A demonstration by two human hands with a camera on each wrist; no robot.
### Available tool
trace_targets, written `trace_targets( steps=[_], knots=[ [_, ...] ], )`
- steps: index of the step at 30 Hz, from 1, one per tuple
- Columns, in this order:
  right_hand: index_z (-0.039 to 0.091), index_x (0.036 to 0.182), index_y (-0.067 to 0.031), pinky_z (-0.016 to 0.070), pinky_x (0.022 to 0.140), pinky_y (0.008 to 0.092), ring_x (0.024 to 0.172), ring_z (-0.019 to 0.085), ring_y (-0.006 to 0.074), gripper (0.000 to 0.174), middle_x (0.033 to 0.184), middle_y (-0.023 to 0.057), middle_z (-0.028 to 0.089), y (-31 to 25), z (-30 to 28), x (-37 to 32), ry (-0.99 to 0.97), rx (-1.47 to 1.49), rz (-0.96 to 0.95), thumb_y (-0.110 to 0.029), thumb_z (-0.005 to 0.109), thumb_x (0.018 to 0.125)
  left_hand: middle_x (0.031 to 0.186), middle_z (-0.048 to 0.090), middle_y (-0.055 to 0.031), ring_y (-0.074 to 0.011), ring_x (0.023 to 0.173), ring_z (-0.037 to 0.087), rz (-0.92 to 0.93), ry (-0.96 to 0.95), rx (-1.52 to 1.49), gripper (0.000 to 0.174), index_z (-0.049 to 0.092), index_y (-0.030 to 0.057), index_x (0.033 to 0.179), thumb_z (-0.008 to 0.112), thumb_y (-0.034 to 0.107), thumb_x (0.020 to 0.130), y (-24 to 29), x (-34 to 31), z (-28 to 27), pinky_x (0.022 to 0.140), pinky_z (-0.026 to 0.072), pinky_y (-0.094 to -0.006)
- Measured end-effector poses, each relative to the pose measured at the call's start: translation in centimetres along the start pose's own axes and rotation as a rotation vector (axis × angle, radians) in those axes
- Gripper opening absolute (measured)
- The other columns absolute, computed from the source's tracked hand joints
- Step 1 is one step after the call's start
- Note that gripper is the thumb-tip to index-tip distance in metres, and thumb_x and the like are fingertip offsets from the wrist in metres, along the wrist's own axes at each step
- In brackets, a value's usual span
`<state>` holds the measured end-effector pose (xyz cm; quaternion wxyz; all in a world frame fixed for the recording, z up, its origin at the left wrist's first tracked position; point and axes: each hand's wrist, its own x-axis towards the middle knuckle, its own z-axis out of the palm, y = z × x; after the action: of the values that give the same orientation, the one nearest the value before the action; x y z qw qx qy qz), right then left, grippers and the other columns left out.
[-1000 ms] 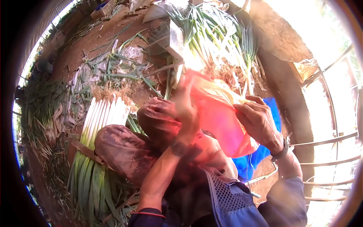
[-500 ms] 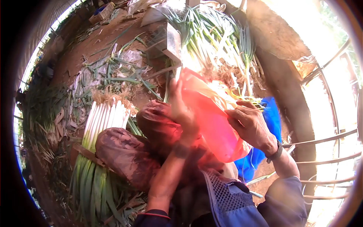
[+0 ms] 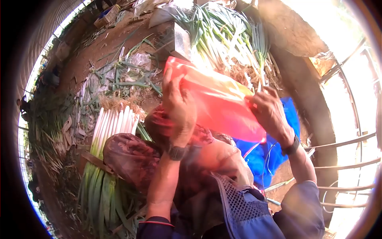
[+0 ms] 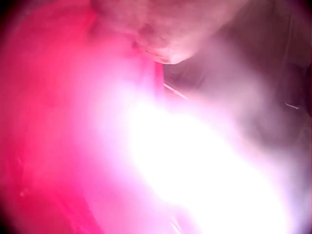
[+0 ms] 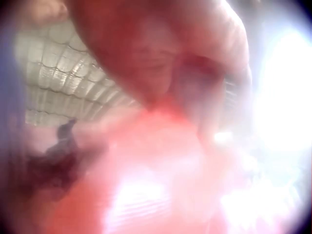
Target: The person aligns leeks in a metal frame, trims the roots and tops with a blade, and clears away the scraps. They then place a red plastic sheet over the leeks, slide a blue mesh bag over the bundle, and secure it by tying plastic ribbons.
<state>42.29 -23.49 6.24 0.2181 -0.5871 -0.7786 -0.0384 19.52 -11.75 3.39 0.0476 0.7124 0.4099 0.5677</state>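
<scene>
A thin red plastic bag (image 3: 223, 99) is stretched between my two hands, lit through by strong sunlight. My left hand (image 3: 180, 109) holds its left end, fingers pointing up along the edge. At the right end my right hand (image 3: 271, 113) pinches the plastic between thumb and curled fingers. In the left wrist view, red plastic (image 4: 53, 112) fills the left side below part of the hand, with glare over the rest. The right wrist view is blurred; red film (image 5: 161, 146) runs down from the fingers.
Bundled long green onions (image 3: 115, 123) lie beside my left knee, over a wooden bar (image 3: 95, 162). More long onions (image 3: 227, 44) are piled ahead, near a light box-like block (image 3: 182, 42). Blue plastic (image 3: 260, 159) lies at my right, before a low wall (image 3: 306, 95). Leaf scraps (image 3: 127, 83) litter the ground.
My left hand has moved left and turned, drawing the bag's left end up and left. The bag is now pulled wider and higher, and my right hand has shifted slightly up and right.
</scene>
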Motion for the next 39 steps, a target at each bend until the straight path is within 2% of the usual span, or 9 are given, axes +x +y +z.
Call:
trace_targets(
  steps=[5, 10, 18, 22, 25, 32, 33, 35, 39],
  knots=[
    [0.06, 0.111, -0.0065, 0.0404, 0.09, 0.0401, 0.095, 0.059, 0.0285, 0.033, 0.103, 0.0093, 0.061, 1.8, 1.3, 0.9, 0.327, -0.167, 0.353, -0.009, 0.065, 0.079, 0.112, 0.063, -0.0189, -0.037, 0.093, 0.064, 0.023, -0.137, 0.285, 0.016, 0.061, -0.0019, 0.099, 0.057, 0.005, 0.086, 0.4, 1.1, -2.8, 0.077, 0.0537, -0.0412],
    [0.03, 0.144, -0.0095, 0.056, 0.065, 0.0351, 0.08, 0.067, 0.0222, 0.081, 0.146, 0.0179, 0.033, -4.6, 5.5, 1.9, 0.464, 0.233, 0.473, -0.004, 0.072, 0.075, 0.109, 0.065, -0.0174, -0.0356, 0.075, 0.066, 0.021, -0.239, 0.506, 0.013, 0.061, -0.0016, 0.088, 0.061, 0.011, 0.086, 2.0, 1.1, -4.0, 0.064, 0.0547, -0.0409],
    [0.024, 0.148, -0.0067, 0.0545, 0.077, 0.0386, 0.091, 0.067, 0.0236, 0.094, 0.145, 0.0233, 0.036, 0.8, 17.8, 3.5, 0.591, 0.182, 0.664, 0.003, 0.074, 0.069, 0.114, 0.063, -0.0152, -0.029, 0.067, 0.067, 0.059, -0.288, 0.638, 0.016, 0.054, 0.0038, 0.08, 0.065, 0.015, 0.082, 2.5, 0.0, -6.9, 0.057, 0.0546, -0.041],
    [0.042, 0.138, -0.003, 0.0544, 0.047, 0.0301, 0.07, 0.07, 0.0232, 0.057, 0.114, 0.0172, 0.063, 1.4, 16.9, 4.7, 0.115, 0.77, 0.828, 0.004, 0.054, 0.083, 0.116, 0.06, -0.0185, -0.0334, 0.074, 0.065, 0.001, -0.251, 0.537, 0.009, 0.058, -0.0018, 0.091, 0.059, 0.005, 0.086, 1.4, 0.2, -8.1, 0.058, 0.0536, -0.038],
    [0.05, 0.131, 0.0007, 0.0565, 0.051, 0.0293, 0.066, 0.07, 0.021, 0.046, 0.103, 0.0188, 0.065, 0.8, 16.9, 6.1, 0.049, 1.044, 0.806, 0.003, 0.044, 0.086, 0.116, 0.059, -0.0177, -0.0304, 0.091, 0.063, -0.114, -0.069, 0.242, 0.023, 0.055, -0.003, 0.112, 0.053, -0.001, 0.089, -1.5, 0.5, -8.5, 0.071, 0.0529, -0.0398],
    [0.035, 0.14, -0.0014, 0.0586, 0.067, 0.0396, 0.09, 0.065, 0.0288, 0.053, 0.11, 0.0167, 0.061, -3.5, 10.1, 12.7, 0.086, 1.406, 0.439, -0.004, 0.04, 0.087, 0.135, 0.044, -0.0261, -0.0365, 0.11, 0.055, -0.41, 0.213, -0.193, 0.017, 0.051, -0.0054, 0.104, 0.05, -0.006, 0.087, -5.3, 3.2, -13.4, 0.088, 0.0479, -0.0402],
    [0.033, 0.141, -0.0012, 0.0586, 0.069, 0.0401, 0.093, 0.064, 0.0292, 0.053, 0.113, 0.0161, 0.059, -4.0, 8.7, 14.1, 0.028, 1.445, 0.375, -0.012, 0.045, 0.091, 0.134, 0.042, -0.0251, -0.0329, 0.107, 0.055, -0.122, 0.22, 0.166, 0.016, 0.051, -0.0059, 0.105, 0.049, -0.004, 0.089, -8.0, 3.6, -14.4, 0.084, 0.05, -0.0372],
    [0.034, 0.141, 0.0001, 0.0581, 0.075, 0.0418, 0.097, 0.063, 0.0293, 0.059, 0.118, 0.0157, 0.057, -3.8, 8.1, 17.5, 0.014, 1.529, 0.217, -0.033, 0.053, 0.095, 0.134, 0.042, -0.0243, -0.0313, 0.106, 0.055, -0.048, 0.25, 0.196, 0.015, 0.051, -0.0058, 0.104, 0.05, -0.003, 0.09, -7.9, 5.3, -16.8, 0.083, 0.0502, -0.0359],
    [0.044, 0.135, -0.0033, 0.0538, 0.086, 0.0414, 0.108, 0.061, 0.0298, 0.051, 0.126, 0.0101, 0.054, -8.3, 1.5, 24.6, -0.139, 1.457, 0.153, -0.035, 0.052, 0.096, 0.133, 0.044, -0.0221, -0.0275, 0.104, 0.055, 0.047, 0.305, 0.245, 0.017, 0.052, -0.0047, 0.106, 0.053, -0.002, 0.089, -8.7, 8.5, -21.3, 0.082, 0.05, -0.0346]
  ],
)
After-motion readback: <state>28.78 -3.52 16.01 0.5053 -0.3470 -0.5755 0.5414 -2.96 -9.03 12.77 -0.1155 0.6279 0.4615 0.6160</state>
